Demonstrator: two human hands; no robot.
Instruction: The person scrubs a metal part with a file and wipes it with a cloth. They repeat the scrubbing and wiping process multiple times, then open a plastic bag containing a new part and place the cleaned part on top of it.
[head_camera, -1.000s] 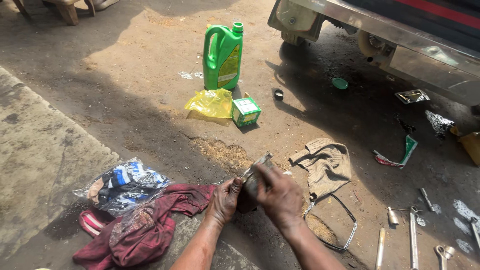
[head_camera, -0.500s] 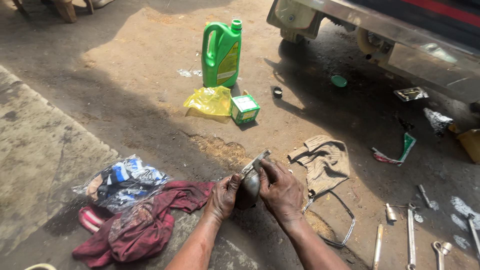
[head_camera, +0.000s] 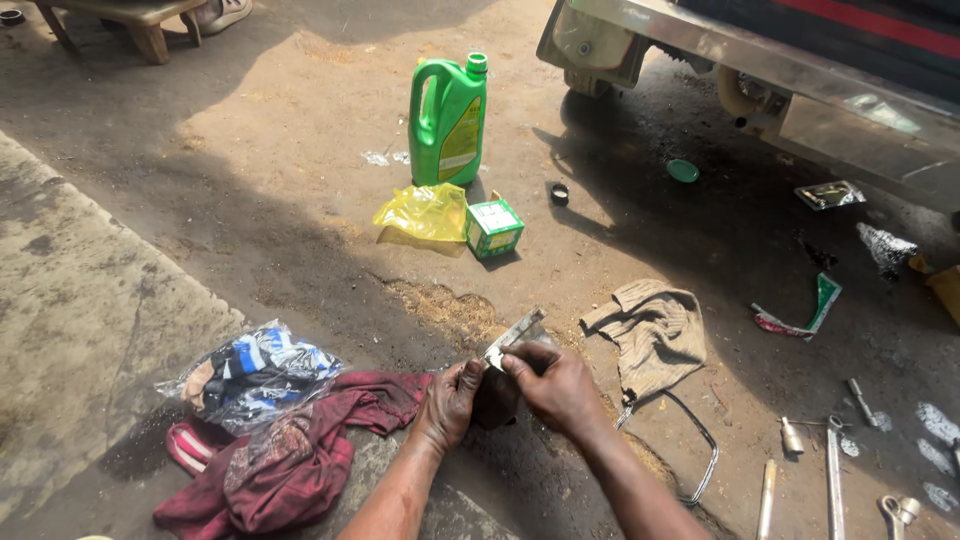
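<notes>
Strip: thin metal strip (head_camera: 515, 337) is pointing up and right, long axis slanting away
Grip: left hand (head_camera: 447, 403) and right hand (head_camera: 557, 388) are pinching its near end, fingers pressed together

Glossy plastic jug (head_camera: 449, 122), matt cloth rag (head_camera: 652, 331), rough ground (head_camera: 250, 180).

Two hands were in view: one left hand (head_camera: 448, 402) and one right hand (head_camera: 556, 388). Between them sat one dark part (head_camera: 495, 398) and one flat metal strip (head_camera: 514, 335). On the ground stood one green jug (head_camera: 448, 122), one small green-and-white box (head_camera: 494, 228) and one yellow plastic bag (head_camera: 424, 214). Cloths numbered two: one maroon rag (head_camera: 290, 455) and one tan rag (head_camera: 652, 330). One clear bag of clothing (head_camera: 250, 372) lay beside the maroon rag. One green cap (head_camera: 683, 171) lay near the vehicle.
</notes>
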